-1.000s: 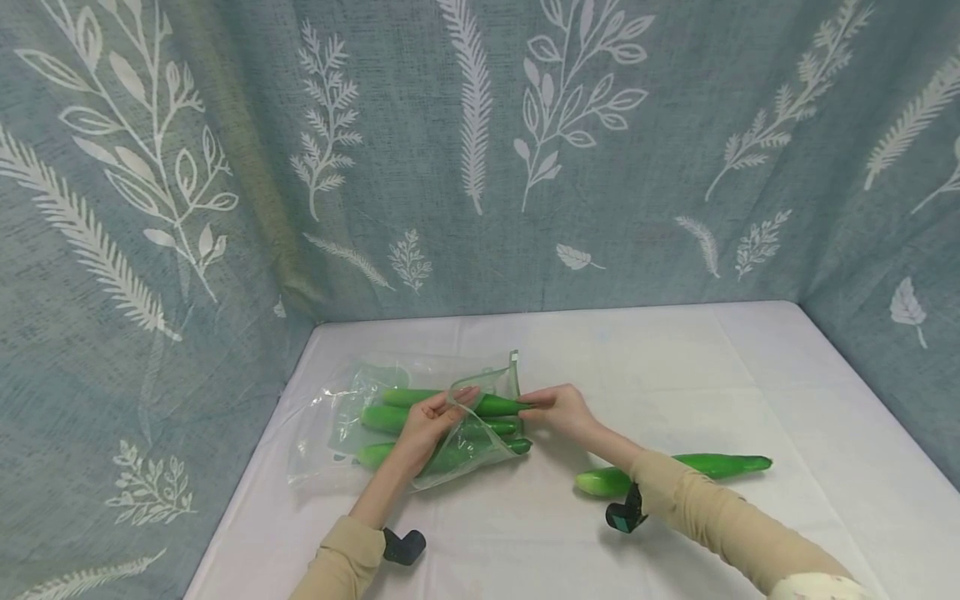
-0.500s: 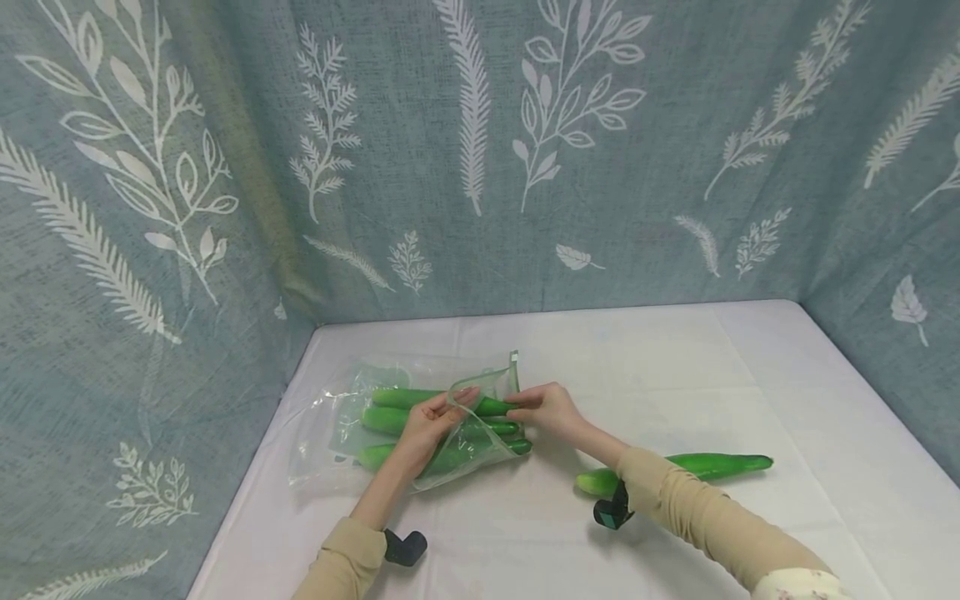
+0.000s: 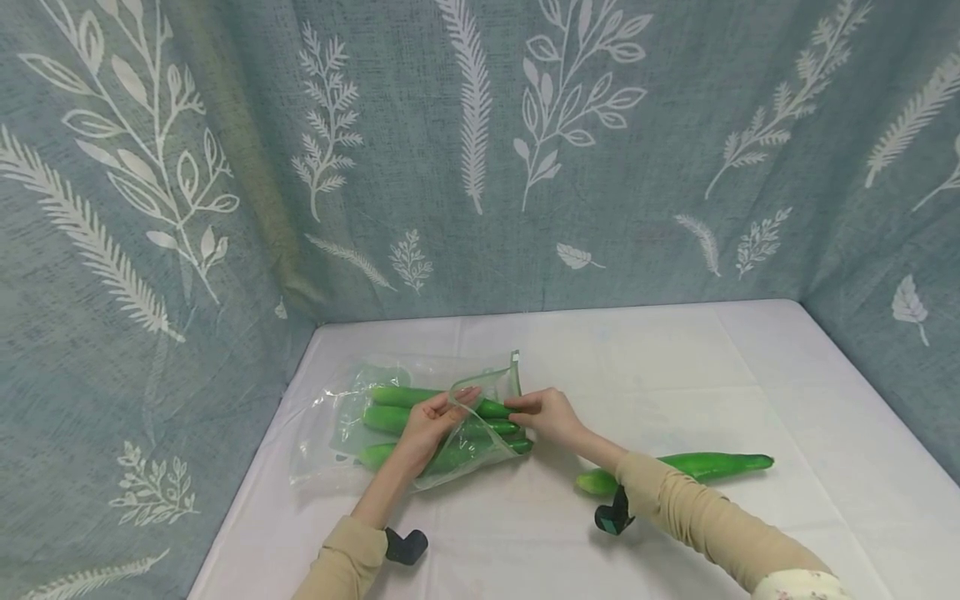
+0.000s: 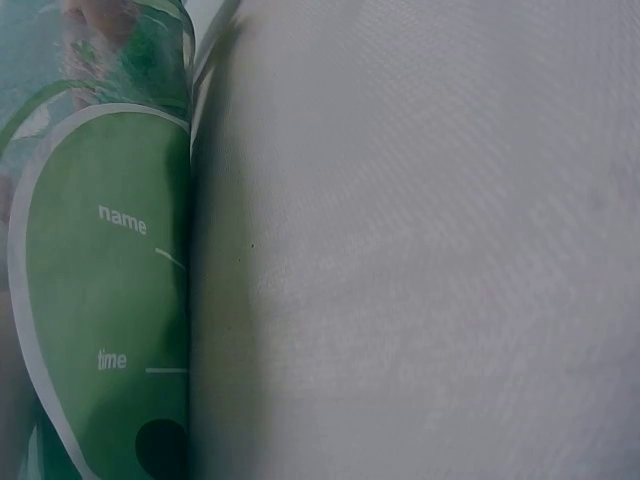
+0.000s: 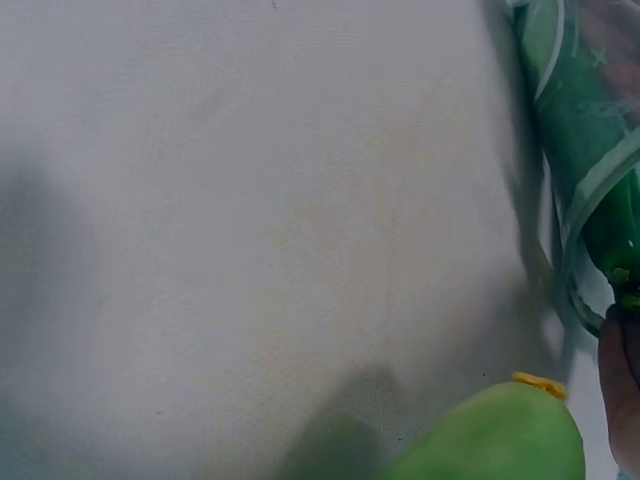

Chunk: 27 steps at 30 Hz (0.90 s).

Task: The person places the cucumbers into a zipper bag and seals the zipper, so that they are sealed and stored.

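A clear zip bag (image 3: 311, 454) lies on its side with its mouth to the right. Inside it three cucumbers rest side by side: a far one (image 3: 397, 397), a middle one (image 3: 384, 419) and a near one (image 3: 375, 456). My left hand (image 3: 429, 427) pinches the upper edge of the bag's mouth and holds it up. At that mouth, my right hand (image 3: 553, 418) pinches the stem end of the far cucumber between thumb and fingers. The left wrist view shows the bag's green label (image 4: 90, 290) with "name" and "time" printed on it.
One loose cucumber (image 3: 708, 467) lies to the right, partly under the right forearm; its pale end (image 5: 500, 440) shows in the right wrist view. A white cloth covers the table (image 3: 637, 358). Patterned blue-grey curtains (image 3: 420, 167) stand behind and at both sides.
My right hand has moved a little left, and the far cucumber has slid deeper into the bag with it. The left hand keeps its place on the bag's edge.
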Tool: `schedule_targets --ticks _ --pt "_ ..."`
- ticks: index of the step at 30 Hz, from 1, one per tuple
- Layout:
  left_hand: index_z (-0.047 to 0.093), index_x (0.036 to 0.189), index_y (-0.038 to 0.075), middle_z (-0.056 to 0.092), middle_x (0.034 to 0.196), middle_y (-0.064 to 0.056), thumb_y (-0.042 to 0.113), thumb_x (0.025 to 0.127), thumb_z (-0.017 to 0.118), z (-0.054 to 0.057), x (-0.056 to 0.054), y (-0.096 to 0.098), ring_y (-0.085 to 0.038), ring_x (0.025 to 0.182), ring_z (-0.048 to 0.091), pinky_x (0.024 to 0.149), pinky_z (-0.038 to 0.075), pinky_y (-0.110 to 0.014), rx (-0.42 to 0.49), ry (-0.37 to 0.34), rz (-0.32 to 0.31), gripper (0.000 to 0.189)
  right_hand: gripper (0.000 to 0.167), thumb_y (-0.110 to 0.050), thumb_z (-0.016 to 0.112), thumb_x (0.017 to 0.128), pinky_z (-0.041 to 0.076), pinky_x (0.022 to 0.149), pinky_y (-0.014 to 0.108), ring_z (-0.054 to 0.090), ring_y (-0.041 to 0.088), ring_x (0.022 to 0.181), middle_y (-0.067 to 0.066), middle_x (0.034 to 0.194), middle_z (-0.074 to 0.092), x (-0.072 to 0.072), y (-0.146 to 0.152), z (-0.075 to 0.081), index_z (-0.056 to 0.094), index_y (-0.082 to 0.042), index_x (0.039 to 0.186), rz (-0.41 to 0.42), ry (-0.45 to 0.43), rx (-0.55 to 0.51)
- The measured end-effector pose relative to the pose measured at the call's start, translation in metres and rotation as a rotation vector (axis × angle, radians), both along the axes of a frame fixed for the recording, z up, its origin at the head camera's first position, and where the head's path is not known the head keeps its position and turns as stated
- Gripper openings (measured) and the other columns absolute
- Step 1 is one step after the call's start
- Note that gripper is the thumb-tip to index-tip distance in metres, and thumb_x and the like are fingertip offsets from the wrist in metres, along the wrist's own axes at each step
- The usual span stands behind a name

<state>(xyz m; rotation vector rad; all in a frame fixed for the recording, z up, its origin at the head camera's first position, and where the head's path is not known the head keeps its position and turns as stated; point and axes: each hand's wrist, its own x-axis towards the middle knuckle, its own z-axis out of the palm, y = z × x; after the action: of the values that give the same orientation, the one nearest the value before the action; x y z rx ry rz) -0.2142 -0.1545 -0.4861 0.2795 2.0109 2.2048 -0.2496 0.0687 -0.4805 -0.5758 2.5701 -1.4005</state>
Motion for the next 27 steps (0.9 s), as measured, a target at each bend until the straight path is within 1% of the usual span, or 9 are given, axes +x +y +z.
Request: schedule_targets --ticks 6,17,23,27 --pt "0.046 0.134 -0.006 0.066 0.117 0.018 0.019 0.091 0.061 0.0002 0.0007 0.0002 0.002 0.116 0.057 0.116 0.030 -0.039 -0.009 -0.004 -0.006 0.052 0.026 -0.008 0.068 0.085 0.054 0.092 0.039 0.067 0.028 0.103 0.014 0.110 0.070 0.0018 0.0012 0.0017 0.069 -0.004 0.110 -0.004 0.005 -0.014" --pt "0.045 0.135 -0.006 0.065 0.119 0.018 0.019 0.091 0.061 0.0029 0.0011 0.0009 0.003 0.116 0.057 0.116 0.028 -0.041 -0.004 0.002 -0.014 0.053 0.027 -0.009 0.069 0.084 0.048 0.100 0.043 0.064 0.029 0.109 0.013 0.112 0.070 0.0007 0.0050 0.0041 0.069 -0.005 0.111 -0.044 -0.035 -0.037" --pt "0.045 0.135 -0.006 0.064 0.123 0.012 0.018 0.092 0.061 0.0020 0.0004 0.0004 0.003 0.117 0.056 0.116 0.029 -0.040 -0.008 0.002 -0.018 0.051 0.028 -0.009 0.069 0.084 0.047 0.102 0.044 0.064 0.029 0.111 0.012 0.113 0.069 -0.0004 0.0064 0.0056 0.069 -0.006 0.111 -0.057 -0.054 -0.041" --pt "0.046 0.135 -0.005 0.063 0.125 0.010 0.018 0.092 0.061 0.0018 0.0004 0.0003 0.002 0.118 0.055 0.116 0.029 -0.040 -0.010 0.005 -0.021 0.051 0.027 -0.010 0.069 0.084 0.046 0.102 0.044 0.064 0.028 0.111 0.012 0.113 0.069 -0.0012 0.0077 0.0041 0.069 -0.006 0.111 -0.061 -0.052 -0.035"
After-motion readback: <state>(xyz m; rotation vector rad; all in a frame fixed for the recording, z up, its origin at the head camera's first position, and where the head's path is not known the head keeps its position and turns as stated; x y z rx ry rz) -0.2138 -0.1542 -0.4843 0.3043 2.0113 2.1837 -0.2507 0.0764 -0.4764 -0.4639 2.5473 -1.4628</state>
